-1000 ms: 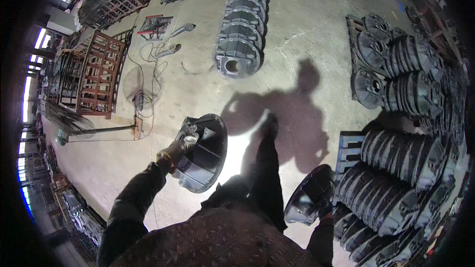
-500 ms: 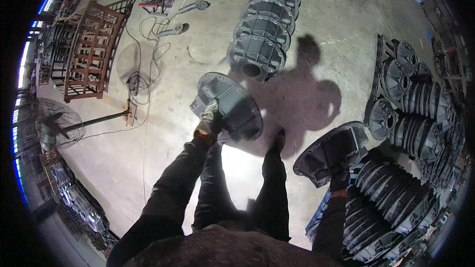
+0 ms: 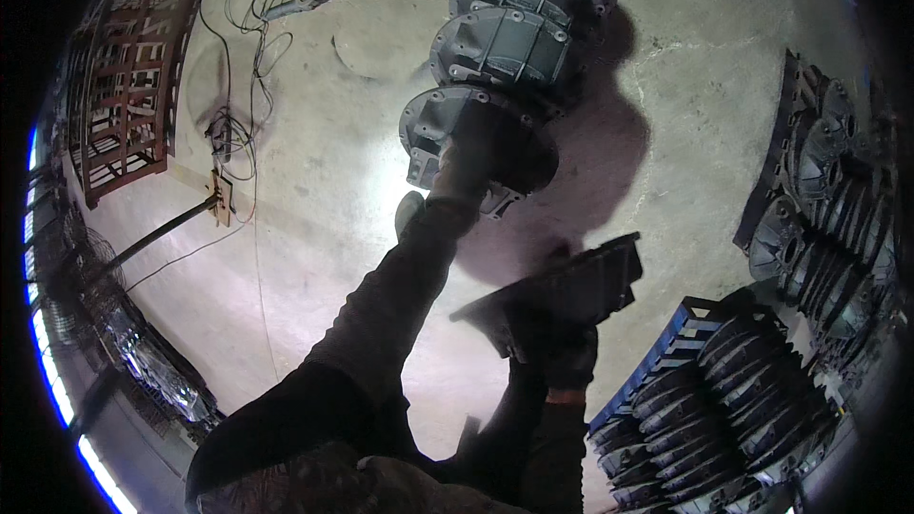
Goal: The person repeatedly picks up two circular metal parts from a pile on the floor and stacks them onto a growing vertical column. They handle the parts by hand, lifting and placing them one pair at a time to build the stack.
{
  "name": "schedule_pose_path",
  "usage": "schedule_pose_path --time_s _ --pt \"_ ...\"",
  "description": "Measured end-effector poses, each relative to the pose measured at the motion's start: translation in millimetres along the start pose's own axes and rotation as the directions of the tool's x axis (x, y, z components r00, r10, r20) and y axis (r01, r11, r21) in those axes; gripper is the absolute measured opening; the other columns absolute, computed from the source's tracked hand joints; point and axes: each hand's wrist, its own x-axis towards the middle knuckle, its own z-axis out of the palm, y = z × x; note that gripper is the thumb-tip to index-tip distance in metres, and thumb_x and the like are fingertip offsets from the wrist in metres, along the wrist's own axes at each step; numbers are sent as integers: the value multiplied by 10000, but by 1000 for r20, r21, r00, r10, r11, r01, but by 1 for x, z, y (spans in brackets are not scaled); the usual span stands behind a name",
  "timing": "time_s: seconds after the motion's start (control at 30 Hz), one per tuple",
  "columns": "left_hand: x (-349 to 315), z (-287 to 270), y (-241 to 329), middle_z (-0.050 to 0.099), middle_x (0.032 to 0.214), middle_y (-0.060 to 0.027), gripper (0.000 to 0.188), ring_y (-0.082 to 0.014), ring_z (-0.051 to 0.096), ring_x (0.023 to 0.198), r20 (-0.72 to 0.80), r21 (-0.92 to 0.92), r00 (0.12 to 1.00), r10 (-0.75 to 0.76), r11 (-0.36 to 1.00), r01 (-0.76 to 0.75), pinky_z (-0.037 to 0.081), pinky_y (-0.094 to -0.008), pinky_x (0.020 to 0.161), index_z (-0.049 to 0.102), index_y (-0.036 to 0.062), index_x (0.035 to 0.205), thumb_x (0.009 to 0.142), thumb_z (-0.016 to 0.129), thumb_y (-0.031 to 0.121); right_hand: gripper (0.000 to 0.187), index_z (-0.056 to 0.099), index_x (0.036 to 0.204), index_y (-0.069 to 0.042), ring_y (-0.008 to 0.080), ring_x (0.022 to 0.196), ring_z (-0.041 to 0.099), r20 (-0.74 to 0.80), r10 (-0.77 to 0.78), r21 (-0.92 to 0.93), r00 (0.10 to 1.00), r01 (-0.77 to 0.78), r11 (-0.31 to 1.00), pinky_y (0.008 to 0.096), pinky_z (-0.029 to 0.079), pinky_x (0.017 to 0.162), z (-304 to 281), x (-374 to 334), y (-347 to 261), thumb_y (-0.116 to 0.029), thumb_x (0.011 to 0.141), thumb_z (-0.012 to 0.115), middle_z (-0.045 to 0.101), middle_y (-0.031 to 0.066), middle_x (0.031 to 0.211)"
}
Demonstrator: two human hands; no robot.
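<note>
Two dark grey cast-metal housings with flanged, bolt-holed rims are in my hands. Stretched out ahead, my left hand (image 3: 464,169) grips one housing (image 3: 428,119) by its near side. That housing is at the near end of a row of similar castings (image 3: 500,43) on the floor; shadow hides whether it touches them. Lower and to the right, my right hand (image 3: 569,357), in a dark glove, holds the second housing (image 3: 581,281) tilted above the floor. Its fingers are partly lost in shadow.
Stacked castings (image 3: 752,381) stand at my right beside a blue slatted rack (image 3: 657,352); further stacks (image 3: 838,219) lie beyond. Left are a brown metal rack (image 3: 129,86), a fan pole (image 3: 157,233), loose cables (image 3: 228,133) and a power tool (image 3: 300,2).
My left hand has carried its housing forward to the near end of the row. My right hand has swung the other housing left, away from the stacks. The view has shifted forward.
</note>
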Motion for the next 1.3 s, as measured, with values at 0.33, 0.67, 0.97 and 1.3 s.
schedule_pose_path --time_s 0.33,0.67,0.97,1.3 --pt "39 -8 -7 660 1298 -184 344 -409 556 1286 102 18 995 -16 1000 14 360 -554 1167 689 96 1236 931 649 250 486 531 1488 -57 293 1185 651 33 -14 -39 999 16 999 453 527 1072 -120 87 115 -299 1066 534 668 127 1353" --pt "57 5 -2 723 1134 -140 262 -318 636 1197 81 91 997 -12 996 4 380 -625 1117 773 126 1117 909 656 236 598 425 1571 -54 310 1363 546 69 -26 26 997 24 999 478 437 1173 -72 88 91 -332 1055 547 553 144 1516" --pt "-23 -33 -30 712 1247 -120 347 -296 641 1211 455 -889 775 -439 -270 369 471 -446 1106 683 57 1274 948 636 166 554 480 1535 -15 308 1384 516 46 -116 -2 992 116 993 460 409 1191 -81 106 119 -361 1102 479 534 159 1529" --pt "-331 -65 -175 641 1403 -148 1127 -264 601 1298 444 -895 644 -623 -272 353 445 -425 1138 481 14 1493 712 740 783 422 572 1418 -51 283 1290 566 273 -122 258 954 49 965 432 458 1117 -42 171 191 -305 1089 498 613 124 1410"
